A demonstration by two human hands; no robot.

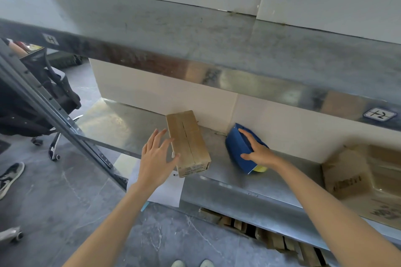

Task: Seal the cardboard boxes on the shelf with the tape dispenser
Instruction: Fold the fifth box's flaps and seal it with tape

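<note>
Metal shelf (pixel 227 180) runs across the frame, with an upper shelf (pixel 195 34) above it and a white wall (pixel 162 93) behind. Grey floor (pixel 65 212) at lower left. Black chair (pixel 43 93) stands far left, beyond the rack's post. Big open box (pixel 347 171) sits at the right end of the shelf, partly cut off by the frame edge. Small box (pixel 187 143) lies at shelf centre, long side running front to back, flaps down with the top seam showing, near end at the shelf's front edge. Dispenser (pixel 236 149), blue with a yellow part at its near end, is on the shelf right of the small box, apart from it, back end close to the wall. White paper (pixel 167 188) hangs below the shelf edge under the small box. Wood scraps (pixel 271 238) lie under the shelf. A shoe (pixel 10 176) is on the floor at far left.

Left hand (pixel 157 156) has fingers spread and straight, holding nothing, at the small box's left side; thumb overlaps its edge, contact unclear. Right hand (pixel 258 150) grips the dispenser from above, thumb on the near face, fingers stretched over the top.
</note>
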